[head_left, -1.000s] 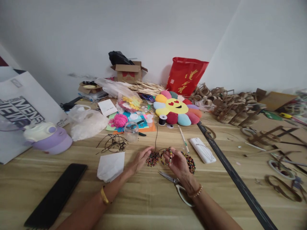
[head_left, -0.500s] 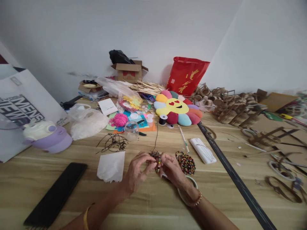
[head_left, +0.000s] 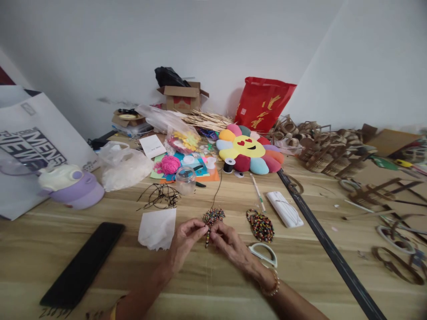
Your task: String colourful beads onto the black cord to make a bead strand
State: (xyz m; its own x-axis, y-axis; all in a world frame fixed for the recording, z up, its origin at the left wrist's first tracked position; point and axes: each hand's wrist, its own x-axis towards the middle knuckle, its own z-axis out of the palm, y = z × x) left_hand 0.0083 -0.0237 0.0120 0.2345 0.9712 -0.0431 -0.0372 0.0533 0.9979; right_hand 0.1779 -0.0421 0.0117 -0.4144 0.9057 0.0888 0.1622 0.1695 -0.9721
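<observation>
Both my hands meet near the front middle of the wooden table. My left hand and my right hand are closed in pinches on a short strand of coloured beads that hangs between the fingertips. Just beyond the fingers lies a small heap of coloured beads with a black thread running back to a black spool. A finished beaded piece lies to the right of my right hand. White-handled scissors rest beside my right wrist.
A white paper and a black flat device lie to the left. A tangle of black cord, a clear jar, a flower cushion, a red bag, a white box and cardboard pieces crowd the back and right.
My hands drew nearer to me and together. The beaded ring that my right hand held up a second ago is now a short strand pinched by both hands. The scissors handle is uncovered.
</observation>
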